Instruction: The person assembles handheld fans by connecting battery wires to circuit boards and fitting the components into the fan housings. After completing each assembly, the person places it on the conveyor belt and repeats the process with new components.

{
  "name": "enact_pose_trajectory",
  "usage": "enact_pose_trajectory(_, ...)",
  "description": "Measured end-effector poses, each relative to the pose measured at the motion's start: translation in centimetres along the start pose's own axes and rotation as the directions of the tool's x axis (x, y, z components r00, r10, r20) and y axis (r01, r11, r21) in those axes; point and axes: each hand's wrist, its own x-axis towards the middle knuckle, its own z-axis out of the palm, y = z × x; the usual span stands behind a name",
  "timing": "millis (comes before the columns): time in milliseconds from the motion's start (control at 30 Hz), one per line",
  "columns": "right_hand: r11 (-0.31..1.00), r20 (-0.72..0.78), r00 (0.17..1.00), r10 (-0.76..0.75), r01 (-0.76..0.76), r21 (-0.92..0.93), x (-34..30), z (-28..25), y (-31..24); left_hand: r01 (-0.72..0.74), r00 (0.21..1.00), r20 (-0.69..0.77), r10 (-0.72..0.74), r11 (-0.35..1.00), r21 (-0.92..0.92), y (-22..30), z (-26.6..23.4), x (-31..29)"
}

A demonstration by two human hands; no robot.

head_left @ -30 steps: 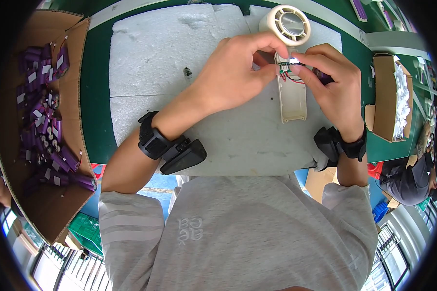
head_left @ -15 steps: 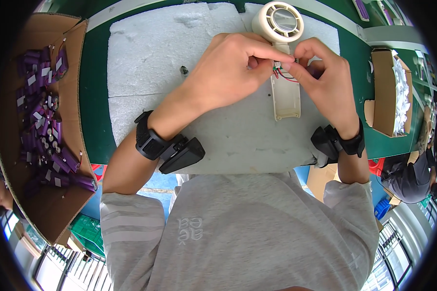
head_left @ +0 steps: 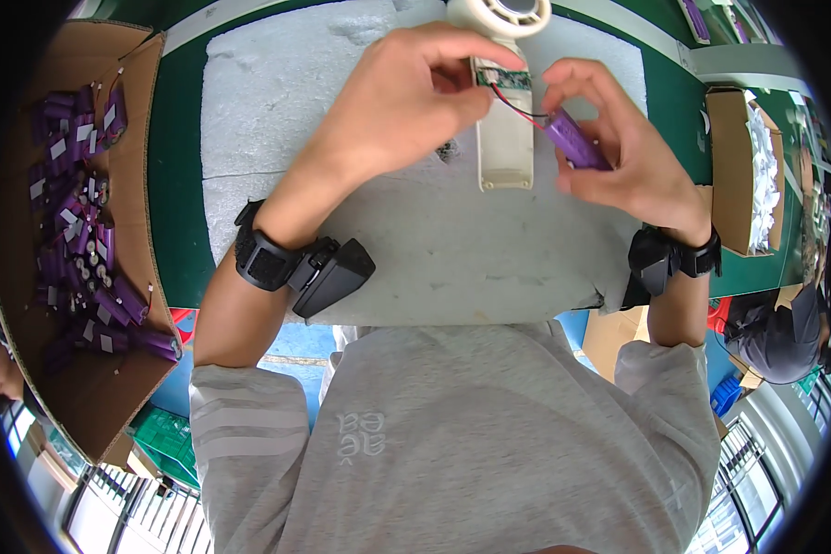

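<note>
While the left hand [head_left: 406,102] pinches the small circuit board [head_left: 501,78] at the top of the cream handheld fan's [head_left: 502,111] open handle, the right hand [head_left: 623,152] closes its fingers around a purple cylindrical battery [head_left: 574,140], joined to the board by thin wires [head_left: 524,104], just above the grey foam mat [head_left: 277,111].

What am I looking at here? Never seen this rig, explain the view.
No robot: a person works with bare hands, filmed by a fisheye camera on their head looking down, so edges bend. The left hand steadies a white handheld fan lying on a grey foam mat. The right hand holds a purple battery, joined to the fan's circuit board by thin wires. Both wrists wear black strapped devices. A cardboard box on the left holds more purple batteries; another box sits right.
</note>
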Motion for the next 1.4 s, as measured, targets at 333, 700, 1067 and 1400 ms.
enact_pose_trajectory(333,0.892,-0.403,0.914,-0.057,-0.135,-0.432,0.5,-0.5,0.1,0.117,0.993,-0.035,-0.113,0.984,0.138,0.4,-0.1,0.0)
enact_pose_trajectory(700,0.705,-0.297,0.882,-0.365,0.053,-0.708,0.2,0.4,-0.1,0.058,0.992,-0.114,-0.051,0.996,0.060,-0.1,0.1,-0.2)
enact_pose_trajectory(1067,0.596,-0.345,0.865,-0.365,-0.068,-0.800,0.5,1.6,-0.4,0.042,0.998,-0.047,-0.035,0.988,0.146,0.3,0.2,-0.2)
enact_pose_trajectory(1400,0.741,-0.343,0.880,-0.329,0.015,-0.671,0.4,0.3,-0.4,0.049,0.998,-0.053,-0.042,0.991,0.126,0.5,0.2,-0.3)
